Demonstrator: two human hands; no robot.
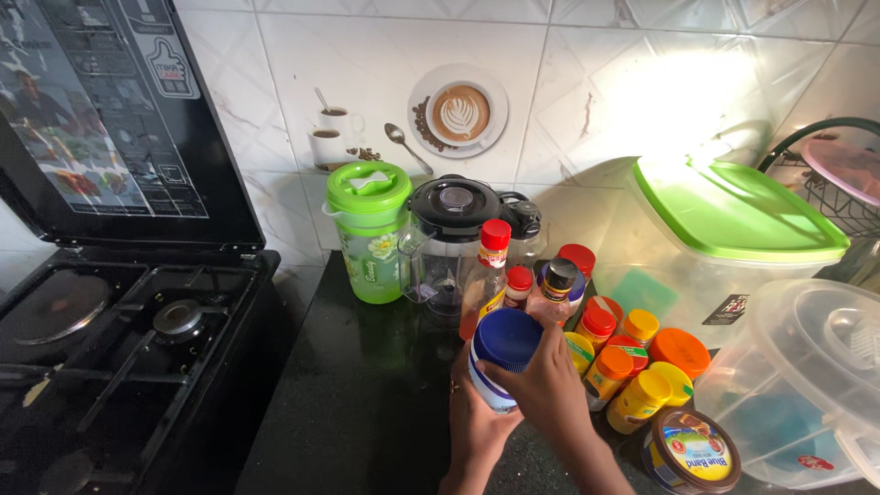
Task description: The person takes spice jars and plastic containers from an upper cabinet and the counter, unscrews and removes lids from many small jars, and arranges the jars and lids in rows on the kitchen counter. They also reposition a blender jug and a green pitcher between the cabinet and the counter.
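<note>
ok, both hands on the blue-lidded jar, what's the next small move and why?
Probably twist the blue lid off. The right hand wraps over the lid's edge while the left hand braces the white jar from below, held above the black counter. The lid looks fully seated, so the grip suits turning, not lifting.

Spice jars (632,367) crowd right; counter (367,403) left open.

A black gas stove (137,339) with its glass lid (110,119) raised stands left of the dark speckled countertop (367,403). Behind the countertop, white marbled wall tiles (587,55) carry coffee-cup stickers (458,112); bright light glares upper right.
</note>
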